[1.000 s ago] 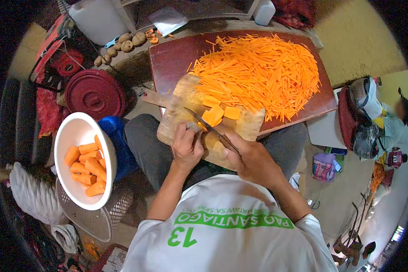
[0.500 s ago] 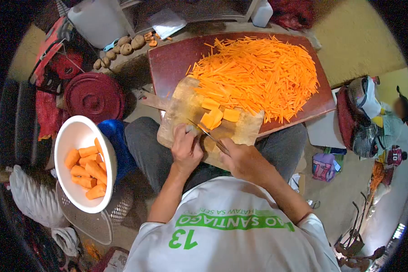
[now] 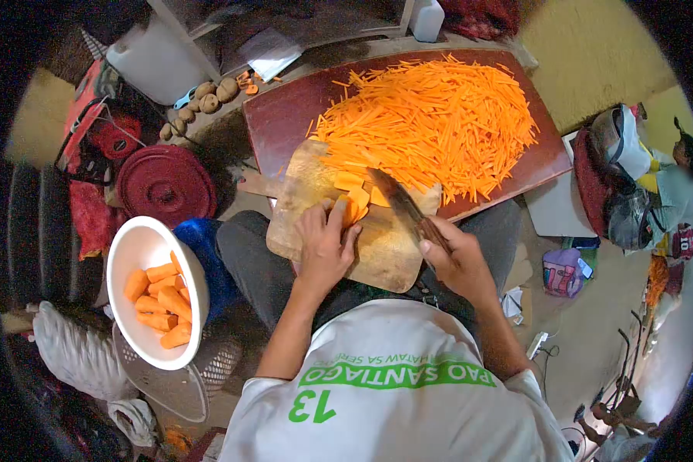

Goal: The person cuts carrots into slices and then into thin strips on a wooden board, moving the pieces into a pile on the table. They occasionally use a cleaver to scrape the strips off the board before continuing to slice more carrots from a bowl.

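Note:
A knife (image 3: pixel 397 194) with a wooden handle is gripped in my right hand (image 3: pixel 463 266), its blade angled up and left over the cutting board. My left hand (image 3: pixel 325 245) has its fingers closed on a few carrot slices (image 3: pixel 354 206) on the wooden cutting board (image 3: pixel 393 250). More flat carrot pieces (image 3: pixel 348 181) lie just beyond those fingertips. Behind the board, a large heap of carrot strips (image 3: pixel 446 127) covers much of the dark red tabletop (image 3: pixel 281 115). The board rests over my lap, against the tabletop's near edge.
On the left, a white basin (image 3: pixel 115 289) holds several peeled carrots (image 3: pixel 162 292). Beyond it are a dark red lidded bucket (image 3: pixel 165 182) and several brown round roots (image 3: pixel 208 102). Bags and a purple pouch (image 3: pixel 562 271) lie on the right.
My right hand has moved right with the knife, the blade lifting away from the left fingers. My left hand has shifted forward and right onto the carrot slices. The whole view has moved slightly.

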A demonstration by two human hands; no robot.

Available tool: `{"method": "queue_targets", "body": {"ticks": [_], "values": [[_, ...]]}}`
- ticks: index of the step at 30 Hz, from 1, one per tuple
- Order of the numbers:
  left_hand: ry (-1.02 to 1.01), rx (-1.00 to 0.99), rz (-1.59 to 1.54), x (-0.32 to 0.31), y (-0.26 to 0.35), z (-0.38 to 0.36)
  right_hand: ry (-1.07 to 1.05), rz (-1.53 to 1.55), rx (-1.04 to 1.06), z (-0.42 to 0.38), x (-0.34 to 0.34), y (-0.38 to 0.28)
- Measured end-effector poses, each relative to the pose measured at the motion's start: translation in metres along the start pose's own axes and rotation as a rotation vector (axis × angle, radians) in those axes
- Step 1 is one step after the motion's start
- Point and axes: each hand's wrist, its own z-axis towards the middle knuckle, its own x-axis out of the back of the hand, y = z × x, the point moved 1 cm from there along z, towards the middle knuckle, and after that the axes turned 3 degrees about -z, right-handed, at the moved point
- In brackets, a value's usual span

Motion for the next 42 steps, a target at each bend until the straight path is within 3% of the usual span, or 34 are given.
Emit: {"method": "queue_targets", "body": {"ticks": [3, 4, 7, 10, 19, 22, 25, 28, 31, 39, 42], "values": [[-0.040, -0.055, 0.020, -0.003, -0.002, 0.003, -0.050, 0.018, -0.224, -0.021, 0.021, 0.007], [-0.037, -0.074, 0.012, -0.004, -0.003, 0.004, 0.025, 0.037, -0.134, -0.028, 0.021, 0.013], [-0.094, -0.081, 0.019, -0.004, -0.004, 0.009, -0.015, 0.121, -0.379, -0.042, 0.028, 0.010], [-0.126, -0.133, 0.031, -0.004, -0.006, 0.019, 0.024, 0.107, -0.233, -0.043, 0.024, 0.026], [0.002, -0.314, 0.026, -0.018, -0.044, 0.069, 0.006, 0.162, -0.264, -0.025, 0.019, 0.018], [-0.016, -0.303, 0.039, -0.004, -0.028, 0.075, 0.012, 0.205, -0.179, -0.022, 0.015, 0.021], [0.099, -0.240, 0.015, 0.001, -0.025, 0.066, -0.106, 0.029, -0.122, -0.029, 0.022, 0.026], [0.076, -0.156, 0.040, 0.009, -0.006, 0.043, -0.222, 0.008, -0.178, -0.038, 0.030, 0.011], [-0.014, -0.145, -0.104, -0.002, 0.002, 0.021, -0.173, 0.039, -0.178, -0.041, 0.024, 0.016], [-0.173, -0.239, -0.007, -0.008, 0.002, 0.035, -0.174, 0.032, -0.137, -0.040, 0.024, 0.008], [-0.112, -0.326, 0.023, -0.009, 0.008, 0.028, -0.184, 0.041, -0.131, -0.045, 0.025, 0.012]]}}
